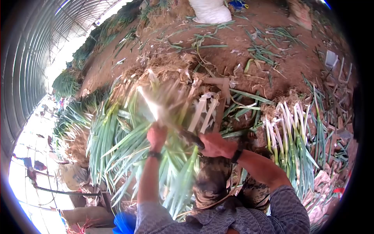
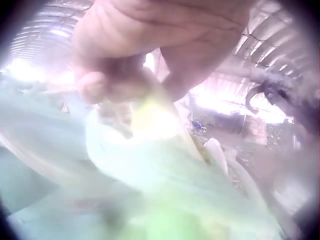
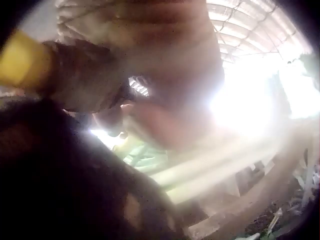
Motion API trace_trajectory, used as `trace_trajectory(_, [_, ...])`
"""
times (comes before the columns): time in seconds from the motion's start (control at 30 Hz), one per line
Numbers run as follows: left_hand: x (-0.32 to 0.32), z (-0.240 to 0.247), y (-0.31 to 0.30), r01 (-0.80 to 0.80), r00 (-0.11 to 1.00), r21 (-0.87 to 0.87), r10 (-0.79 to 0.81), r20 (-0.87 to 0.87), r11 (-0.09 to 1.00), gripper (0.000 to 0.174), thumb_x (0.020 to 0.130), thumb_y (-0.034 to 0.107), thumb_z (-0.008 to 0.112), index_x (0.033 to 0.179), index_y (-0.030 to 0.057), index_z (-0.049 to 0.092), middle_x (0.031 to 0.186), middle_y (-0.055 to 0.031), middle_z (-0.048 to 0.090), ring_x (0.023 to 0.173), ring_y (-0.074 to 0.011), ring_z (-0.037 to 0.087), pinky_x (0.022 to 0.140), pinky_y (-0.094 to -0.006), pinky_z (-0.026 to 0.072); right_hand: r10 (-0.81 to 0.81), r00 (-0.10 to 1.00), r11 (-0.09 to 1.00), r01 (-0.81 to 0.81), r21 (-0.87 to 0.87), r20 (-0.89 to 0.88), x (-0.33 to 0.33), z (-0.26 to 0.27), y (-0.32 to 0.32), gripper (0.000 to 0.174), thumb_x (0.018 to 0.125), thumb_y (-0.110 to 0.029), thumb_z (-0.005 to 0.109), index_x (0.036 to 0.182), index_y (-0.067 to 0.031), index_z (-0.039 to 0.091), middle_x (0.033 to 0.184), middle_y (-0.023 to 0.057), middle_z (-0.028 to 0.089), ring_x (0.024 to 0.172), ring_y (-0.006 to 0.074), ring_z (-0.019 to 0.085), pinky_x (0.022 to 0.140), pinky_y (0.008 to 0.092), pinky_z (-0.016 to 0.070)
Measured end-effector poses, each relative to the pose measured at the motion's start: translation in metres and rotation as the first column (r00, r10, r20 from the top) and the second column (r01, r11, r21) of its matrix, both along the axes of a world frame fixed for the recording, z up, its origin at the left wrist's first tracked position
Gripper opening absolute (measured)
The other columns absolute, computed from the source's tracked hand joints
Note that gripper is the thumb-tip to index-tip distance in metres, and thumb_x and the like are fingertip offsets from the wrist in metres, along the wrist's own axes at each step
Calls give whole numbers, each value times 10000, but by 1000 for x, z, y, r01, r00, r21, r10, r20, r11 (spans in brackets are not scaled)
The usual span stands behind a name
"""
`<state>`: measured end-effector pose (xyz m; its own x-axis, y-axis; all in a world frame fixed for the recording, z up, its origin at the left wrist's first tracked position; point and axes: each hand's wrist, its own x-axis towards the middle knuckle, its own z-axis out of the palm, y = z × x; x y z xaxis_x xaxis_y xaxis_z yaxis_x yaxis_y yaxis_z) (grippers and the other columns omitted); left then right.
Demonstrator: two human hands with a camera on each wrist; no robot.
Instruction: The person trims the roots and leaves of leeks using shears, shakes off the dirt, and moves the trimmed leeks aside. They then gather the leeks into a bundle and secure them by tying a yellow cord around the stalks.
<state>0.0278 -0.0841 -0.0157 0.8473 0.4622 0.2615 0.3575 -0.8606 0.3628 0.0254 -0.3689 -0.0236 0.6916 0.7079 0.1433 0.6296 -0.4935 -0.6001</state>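
Observation:
In the head view my left hand [image 1: 157, 136] grips a green onion whose white stalk [image 1: 150, 102] points up and away, blurred; green leaves [image 1: 175, 171] spread below the hand. The left wrist view has the fingers of that hand [image 2: 150, 55] curled round the pale green stalk [image 2: 155, 120]. My right hand [image 1: 218, 145] holds a dark handle [image 1: 191, 138] just right of the left hand; the tool's far end is blurred. In the right wrist view the right hand [image 3: 145, 65] is curled round a dark handle with a yellow end [image 3: 22, 60].
A heap of green onions [image 1: 105, 132] lies to the left, another bundle [image 1: 290, 136] to the right. A wooden frame [image 1: 224, 93] stands behind the hands. Loose leaves litter the soil [image 1: 163, 35], and a white sack [image 1: 210, 11] stands at the back.

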Motion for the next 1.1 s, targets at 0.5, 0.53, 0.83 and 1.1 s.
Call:
trace_trajectory(0.5, [-33, -11, -45, 262, 962, -147, -247, 112, 954, 227, 728, 208, 722, 825, 33, 614, 660, -118, 622, 578, -263, 605, 579, -387, 482, -148, 989, 979, 151, 140, -32, 21, 22, 1, 279, 811, -254, 674, 945, -37, 560, 750, 159, 645, 690, 355, 664, 642, 468, 493])
trace_trajectory(0.53, [-34, -13, -42, 251, 965, -169, -234, 117, 953, 228, 727, 206, 724, 821, 30, 615, 656, -117, 619, 571, -250, 598, 575, -375, 479, -122, 992, 984, 124, 130, -17, 21, 26, -1, 275, 819, -260, 669, 943, -40, 561, 748, 156, 644, 690, 352, 664, 639, 468, 494])
trace_trajectory(0.83, [-43, -53, 4, 250, 967, -442, -243, 73, 861, 231, 753, 107, 684, 940, -25, 649, 761, -81, 677, 679, -113, 589, 655, -287, 487, -138, 984, 974, 155, 162, -111, 19, 14, 0, 379, 796, -252, 707, 1034, -14, 532, 712, 188, 634, 641, 402, 634, 601, 486, 499])
trace_trajectory(1.1, [-47, -58, 7, 416, 898, -716, -379, 224, 561, 299, 803, 121, 672, 1076, 22, 600, 928, -11, 639, 844, -109, 568, 779, -284, 465, -128, 946, 991, 136, 7, -299, 21, 23, -22, 379, 787, -295, 703, 983, -2, 565, 724, 203, 624, 682, 370, 642, 632, 479, 505])
